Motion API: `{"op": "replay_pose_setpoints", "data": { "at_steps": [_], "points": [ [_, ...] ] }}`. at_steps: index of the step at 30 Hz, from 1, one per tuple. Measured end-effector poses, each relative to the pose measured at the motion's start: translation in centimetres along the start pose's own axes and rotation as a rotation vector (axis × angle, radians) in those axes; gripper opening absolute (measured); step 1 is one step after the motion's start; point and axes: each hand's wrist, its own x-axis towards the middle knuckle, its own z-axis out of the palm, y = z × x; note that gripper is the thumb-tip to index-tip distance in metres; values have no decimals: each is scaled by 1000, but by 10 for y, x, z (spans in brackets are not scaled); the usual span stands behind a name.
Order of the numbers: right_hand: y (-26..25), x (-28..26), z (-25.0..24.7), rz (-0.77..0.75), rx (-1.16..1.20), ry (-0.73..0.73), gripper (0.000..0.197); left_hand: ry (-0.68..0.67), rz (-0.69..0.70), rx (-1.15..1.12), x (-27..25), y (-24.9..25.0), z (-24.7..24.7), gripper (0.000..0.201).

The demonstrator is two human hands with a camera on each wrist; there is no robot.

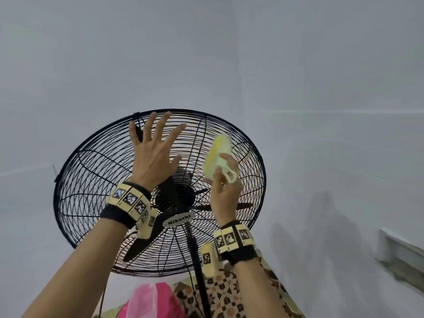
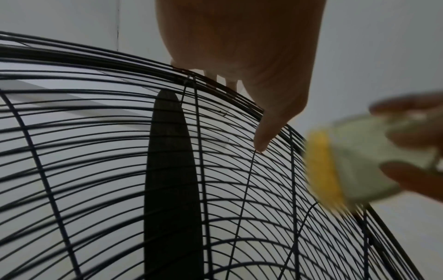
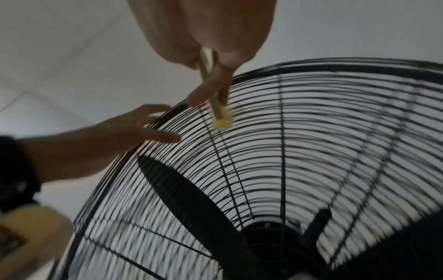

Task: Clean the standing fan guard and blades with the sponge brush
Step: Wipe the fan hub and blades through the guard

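At top rim of the fan guard (image 1: 229,125), left hand (image 1: 152,152) lies flat, fingers (image 1: 158,125) spread straight, steadying the wires; right hand (image 1: 226,191) grips the sponge brush (image 1: 218,152), yellow face on the upper-right wires. Judgement: sweep along each ring with light pressure, keep the guard braced. Count: one fan, one brush, three blades (image 1: 142,246) visible, two hands
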Motion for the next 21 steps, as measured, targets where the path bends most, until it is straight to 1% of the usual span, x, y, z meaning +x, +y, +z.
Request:
{"op": "replay_pose_setpoints", "data": {
  "at_steps": [1,2,3,4,5,6,7,8,9,12,13,14,15,16,17,18,19,20,21],
  "points": [
    [-1,0,3,-100,-55,-105,24,14,5,8,-1,1,0,91],
    [0,1,4,-159,-106,-146,20,24,12,16,-2,1,0,92],
    [2,0,4,-149,-130,-103,17,27,16,19,-2,1,1,94],
    [4,0,2,-75,-141,5,15,28,16,16,-3,1,0,95],
    [8,-1,-3,36,-146,129,14,26,12,11,-3,0,0,96],
    [10,-1,-9,156,-133,222,14,22,5,6,-2,0,0,95],
    [12,-1,-14,230,-108,263,15,18,-4,1,-2,0,0,94],
    [11,-1,-16,234,-88,243,16,18,-13,-3,-1,1,0,93],
    [7,1,-14,172,-70,174,17,23,-22,-4,-1,2,0,92],
    [-5,4,-2,-150,-141,-155,10,45,-22,8,-4,7,0,89],
    [-5,5,-1,-208,-185,-202,12,48,-21,8,-4,8,-1,88],
    [-5,6,-2,-187,-217,-168,14,43,-24,3,-4,10,-2,87],
    [-5,8,-5,-84,-235,-57,16,33,-31,-6,-3,11,-3,86],
    [-4,11,-10,60,-242,79,17,19,-42,-19,-2,11,-3,85],
    [-3,13,-17,187,-245,185,17,6,-56,-31,-1,11,-4,84],
    [-4,15,-21,237,-241,221,16,-7,-72,-40,-1,12,-5,83],
    [-8,17,-21,198,-225,184,15,-16,-88,-45,0,13,-5,83],
    [-15,18,-17,105,-188,96,14,-19,-99,-47,0,14,-5,82],
    [-23,19,-11,-7,-163,-22,14,-16,-104,-44,-1,16,-5,82]
  ]
}}
